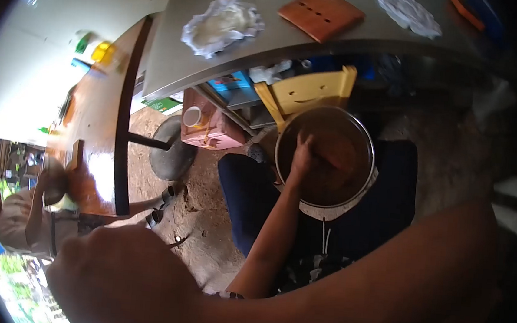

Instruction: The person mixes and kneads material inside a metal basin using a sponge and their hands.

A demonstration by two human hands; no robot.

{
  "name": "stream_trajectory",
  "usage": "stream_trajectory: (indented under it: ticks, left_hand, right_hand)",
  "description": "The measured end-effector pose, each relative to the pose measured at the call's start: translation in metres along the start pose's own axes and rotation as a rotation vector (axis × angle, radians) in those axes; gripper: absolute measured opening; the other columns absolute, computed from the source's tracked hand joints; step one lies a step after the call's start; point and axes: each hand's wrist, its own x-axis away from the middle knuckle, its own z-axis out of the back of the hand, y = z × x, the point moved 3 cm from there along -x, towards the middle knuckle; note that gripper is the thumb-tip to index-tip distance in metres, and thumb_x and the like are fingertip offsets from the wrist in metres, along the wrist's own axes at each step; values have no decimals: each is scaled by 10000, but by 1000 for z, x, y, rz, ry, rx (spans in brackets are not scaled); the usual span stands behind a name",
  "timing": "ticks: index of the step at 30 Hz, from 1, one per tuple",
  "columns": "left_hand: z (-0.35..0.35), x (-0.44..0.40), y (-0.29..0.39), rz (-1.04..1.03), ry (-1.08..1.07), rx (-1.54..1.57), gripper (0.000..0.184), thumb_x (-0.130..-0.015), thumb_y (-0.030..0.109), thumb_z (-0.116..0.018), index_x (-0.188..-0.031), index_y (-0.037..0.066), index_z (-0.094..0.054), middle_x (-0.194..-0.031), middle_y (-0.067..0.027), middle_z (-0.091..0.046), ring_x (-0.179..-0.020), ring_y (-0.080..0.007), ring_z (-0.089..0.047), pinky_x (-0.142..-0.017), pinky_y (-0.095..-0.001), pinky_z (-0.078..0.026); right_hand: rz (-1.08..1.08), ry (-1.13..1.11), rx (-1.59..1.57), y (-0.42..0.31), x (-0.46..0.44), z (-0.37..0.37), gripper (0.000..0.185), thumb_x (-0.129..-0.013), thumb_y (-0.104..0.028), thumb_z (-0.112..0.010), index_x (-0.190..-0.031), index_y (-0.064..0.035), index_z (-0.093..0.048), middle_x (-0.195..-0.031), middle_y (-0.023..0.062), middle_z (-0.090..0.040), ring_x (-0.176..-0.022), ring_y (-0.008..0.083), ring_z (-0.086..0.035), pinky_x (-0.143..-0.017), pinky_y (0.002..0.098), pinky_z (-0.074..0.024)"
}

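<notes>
A deep metal pot (370, 140) sits between my knees, with a reddish-brown mass (336, 152) inside. My left hand (303, 156) reaches into the pot, its visible fingers slightly apart and near the mass; the fingertips are not sharp. Close to the camera, my right hand (125, 275) is bent across the lower left, away from the pot. Its fingers are curled in, and the inside of the fist is hidden. Behind the pot stands a yellow wooden chair (306, 91) with a smiling face cut into its back.
A metal table (268, 41) bears crumpled white wrappings (223, 26) and an orange-brown slotted block (322, 13). Below are a pink container (210, 124) with a white cup (193, 116) and a round dark base (171, 148). At left, another person (29, 219) is beside a wooden table (94, 130).
</notes>
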Motion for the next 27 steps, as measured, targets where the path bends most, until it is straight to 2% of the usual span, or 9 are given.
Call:
stream_trajectory:
  ticks: [4,6,7,9,13,16,21,27]
  left_hand:
    - [-28,8,9,1,-88,51,574,-806,94,-665,-1357,28,-515,-1490,-281,-392,-1308,-438,-492,-1016,-461,-488]
    - [-14,-1,15,2,-59,54,576,-809,95,-663,-1360,25,-512,-1485,-280,-398,-1307,-436,-494,-1018,-460,-486]
    - [0,-3,12,11,-22,48,576,-810,95,-662,-1361,24,-511,-1483,-280,-401,-1306,-435,-494,-1019,-459,-485]
    - [27,-7,7,31,59,41,577,-812,96,-659,-1364,21,-508,-1479,-279,-407,-1305,-434,-496,-1021,-458,-483]
    - [83,10,-11,82,177,14,580,-817,98,-655,-1369,15,-502,-1470,-277,-418,-1302,-430,-499,-1024,-455,-480]
    - [81,1,-11,75,193,47,582,-820,100,-652,-1374,10,-498,-1464,-276,-426,-1300,-428,-501,-1026,-452,-477]
    - [34,-27,6,13,40,127,585,-826,103,-647,-1380,3,-491,-1453,-274,-441,-1296,-424,-505,-1030,-449,-473]
    - [-82,-61,63,-88,-182,315,589,-832,106,-641,-1389,-6,-483,-1440,-271,-458,-1292,-419,-510,-1035,-444,-467]
  right_hand:
    - [-88,169,81,70,38,-14,216,-950,-184,-533,-1003,-3,-639,-884,164,-712,-841,297,-741,-865,596,-542]
    - [-83,205,91,103,50,-38,218,-949,-187,-530,-996,-6,-642,-890,163,-714,-848,299,-742,-876,606,-539]
    - [-65,175,66,23,-18,-11,218,-949,-187,-530,-996,-6,-642,-890,163,-714,-848,299,-742,-876,606,-539]
    - [51,-1075,-299,-167,-99,35,151,-869,-139,-596,-843,-8,-668,-772,174,-702,-701,291,-737,-689,476,-599]
    - [156,-1165,-368,-180,-87,13,145,-855,-133,-609,-816,-5,-664,-745,173,-695,-670,287,-730,-649,458,-593]
    - [195,-1157,-360,-179,-84,14,142,-841,-128,-621,-789,-1,-660,-719,172,-688,-640,283,-723,-609,441,-587]
    - [180,-980,-308,-160,-86,43,144,-818,-119,-641,-745,5,-653,-675,169,-677,-590,277,-712,-542,412,-578]
    - [106,-760,-132,-139,-84,72,141,-815,-119,-641,-751,6,-648,-678,168,-674,-609,279,-717,-558,424,-578]
